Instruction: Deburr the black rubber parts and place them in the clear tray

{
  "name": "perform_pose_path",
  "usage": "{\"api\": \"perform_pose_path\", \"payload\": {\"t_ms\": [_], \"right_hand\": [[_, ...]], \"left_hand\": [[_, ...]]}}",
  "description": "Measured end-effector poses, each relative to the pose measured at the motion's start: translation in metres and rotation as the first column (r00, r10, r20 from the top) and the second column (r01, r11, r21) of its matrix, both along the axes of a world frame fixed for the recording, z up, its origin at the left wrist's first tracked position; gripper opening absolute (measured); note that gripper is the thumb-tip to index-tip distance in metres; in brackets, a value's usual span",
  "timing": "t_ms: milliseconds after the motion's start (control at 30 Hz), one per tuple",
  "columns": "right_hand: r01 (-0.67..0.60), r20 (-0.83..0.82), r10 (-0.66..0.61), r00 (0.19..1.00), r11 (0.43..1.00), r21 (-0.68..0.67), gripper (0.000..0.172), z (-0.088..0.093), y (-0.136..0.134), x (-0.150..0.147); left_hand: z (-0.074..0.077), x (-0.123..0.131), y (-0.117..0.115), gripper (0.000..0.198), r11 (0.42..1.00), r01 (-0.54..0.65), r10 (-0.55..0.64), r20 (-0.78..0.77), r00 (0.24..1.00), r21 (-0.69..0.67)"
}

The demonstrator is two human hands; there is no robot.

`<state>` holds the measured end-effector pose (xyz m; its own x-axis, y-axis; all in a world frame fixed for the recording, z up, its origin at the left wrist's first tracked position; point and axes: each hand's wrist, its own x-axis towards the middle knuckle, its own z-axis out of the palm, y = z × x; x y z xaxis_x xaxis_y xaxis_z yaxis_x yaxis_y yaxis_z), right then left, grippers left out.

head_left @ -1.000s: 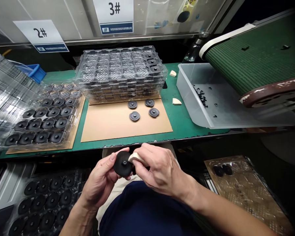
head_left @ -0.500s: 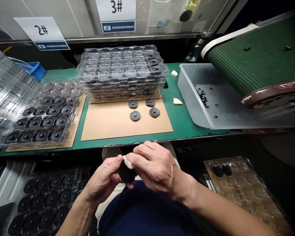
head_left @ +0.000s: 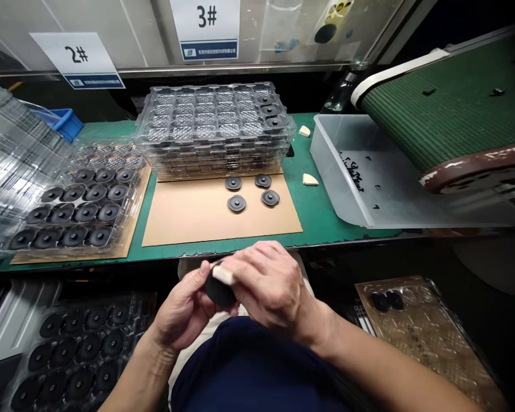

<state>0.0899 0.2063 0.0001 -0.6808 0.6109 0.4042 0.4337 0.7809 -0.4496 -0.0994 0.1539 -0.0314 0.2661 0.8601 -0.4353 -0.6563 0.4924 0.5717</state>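
Note:
My left hand (head_left: 187, 309) is closed on the edge of a black round disc (head_left: 220, 290), held tilted above my lap. In my right hand (head_left: 268, 286) is a small cream-white block (head_left: 224, 275), pinched in the fingers and pressed against the disc's upper rim. The right fingertips are partly hidden behind the block and disc. On the brown cardboard sheet (head_left: 189, 220) ahead lie several like discs with a small centre hub, one of them a loose disc (head_left: 236, 203). Two more cream pieces, one a wedge (head_left: 309, 179), rest on the green table.
A stack of clear trays (head_left: 214, 131) stands behind the cardboard. At left is a disc-filled tray (head_left: 75, 212); another tray (head_left: 75, 349) sits lower left. Right are a translucent bin (head_left: 339, 177) with black scraps, a green conveyor (head_left: 455, 97) and a low brown-backed tray (head_left: 429, 337).
The block has shifted slightly up and left along the disc's rim, and the disc has tilted a little in my hands. The loose discs have not moved on the cardboard.

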Motion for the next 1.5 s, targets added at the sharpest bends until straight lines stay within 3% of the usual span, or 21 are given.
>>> {"api": "perform_pose_path", "payload": {"t_ms": [67,133,267,400,433,500,567,600,667,700,800,933,1000,1067,1100,1167,1233,1267,1367,1433,1500], "right_hand": [[0.149,-0.059,-0.156,0.986,0.982,-0.117,0.017,-0.005,-0.004,-0.004],[0.187,-0.086,-0.210,0.974,0.958,-0.217,0.022,-0.010,-0.008,-0.006],[0.107,0.005,-0.107,0.994,0.983,-0.146,0.017,-0.010,-0.005,-0.001],[-0.161,0.011,0.161,0.987,0.987,0.003,0.022,-0.002,0.006,0.002],[-0.152,-0.012,0.152,0.988,0.988,0.019,0.022,-0.002,0.007,0.001],[0.011,-0.082,-0.015,0.997,0.999,-0.045,0.016,-0.005,0.005,-0.003],[0.172,-0.128,-0.209,0.970,0.952,-0.253,0.016,-0.011,0.001,-0.008],[0.195,-0.133,-0.257,0.957,0.913,-0.358,0.020,-0.014,-0.002,-0.010],[0.168,-0.135,-0.255,0.957,0.874,-0.456,0.025,-0.020,-0.007,-0.010],[0.149,-0.130,-0.228,0.965,0.884,-0.443,0.023,-0.022,-0.008,-0.009],[0.063,-0.094,-0.094,0.991,0.954,-0.293,0.016,-0.021,-0.006,-0.004],[-0.197,-0.025,0.195,0.980,0.973,-0.121,0.023,-0.012,0.002,0.000],[-0.210,0.000,0.211,0.978,0.976,-0.062,0.022,-0.009,0.004,-0.002],[-0.017,-0.025,0.014,1.000,0.995,-0.096,0.016,-0.009,0.004,-0.007],[0.090,-0.035,-0.099,0.995,0.978,-0.187,0.016,-0.011,0.003,-0.009],[0.181,-0.023,-0.213,0.977,0.877,-0.445,0.023,-0.015,0.000,-0.014],[0.153,-0.015,-0.199,0.980,0.800,-0.580,0.024,-0.018,-0.002,-0.016],[0.153,-0.017,-0.196,0.980,0.813,-0.561,0.024,-0.019,-0.003,-0.016],[0.147,-0.013,-0.159,0.987,0.936,-0.319,0.019,-0.018,-0.001,-0.012],[0.029,0.013,-0.027,1.000,0.975,-0.218,0.018,-0.015,0.002,-0.009],[-0.139,0.027,0.146,0.989,0.977,-0.163,0.022,-0.011,0.005,-0.007]], "left_hand": [[0.007,0.002,0.003,0.032,0.976,-0.209,0.213,-0.073,0.974,0.059],[0.013,-0.001,0.005,0.038,0.964,-0.247,0.260,-0.153,0.954,0.100],[0.007,-0.009,0.001,0.034,0.997,0.035,-0.025,-0.165,0.986,0.062],[-0.002,-0.005,-0.003,0.046,0.986,0.165,-0.165,-0.010,0.986,-0.011],[-0.002,-0.001,-0.002,0.045,0.992,0.128,-0.128,0.029,0.991,-0.019],[0.001,0.005,0.000,0.035,0.998,-0.065,0.065,0.037,0.997,-0.001],[0.005,0.006,0.003,0.034,0.961,-0.271,0.274,-0.040,0.961,0.060],[0.006,0.006,0.004,0.037,0.947,-0.308,0.315,-0.085,0.945,0.091],[0.006,0.001,0.004,0.039,0.968,-0.229,0.243,-0.146,0.959,0.104],[0.004,-0.003,0.003,0.038,0.985,-0.146,0.160,-0.156,0.975,0.093],[-0.006,-0.010,-0.002,0.036,0.997,0.074,-0.068,-0.135,0.989,0.037],[-0.017,-0.008,-0.006,0.047,0.982,0.179,-0.179,0.001,0.984,-0.055],[-0.016,-0.004,-0.005,0.043,0.992,0.119,-0.117,0.066,0.991,-0.038],[-0.013,0.000,-0.004,0.030,0.998,-0.055,0.054,0.060,0.997,0.021],[-0.011,0.001,-0.003,0.028,0.986,-0.156,0.155,0.031,0.987,0.056],[-0.008,0.000,-0.003,0.037,0.949,-0.287,0.295,-0.046,0.954,0.133],[-0.008,-0.003,-0.004,0.041,0.931,-0.315,0.337,-0.105,0.936,0.184],[-0.008,-0.006,-0.005,0.041,0.936,-0.297,0.323,-0.122,0.939,0.190],[-0.010,-0.012,-0.008,0.036,0.981,-0.142,0.162,-0.150,0.975,0.135],[-0.013,-0.015,-0.010,0.031,0.997,-0.006,0.016,-0.127,0.992,0.083],[-0.017,-0.014,-0.012,0.033,0.996,0.086,-0.084,-0.068,0.994,0.027]]}}
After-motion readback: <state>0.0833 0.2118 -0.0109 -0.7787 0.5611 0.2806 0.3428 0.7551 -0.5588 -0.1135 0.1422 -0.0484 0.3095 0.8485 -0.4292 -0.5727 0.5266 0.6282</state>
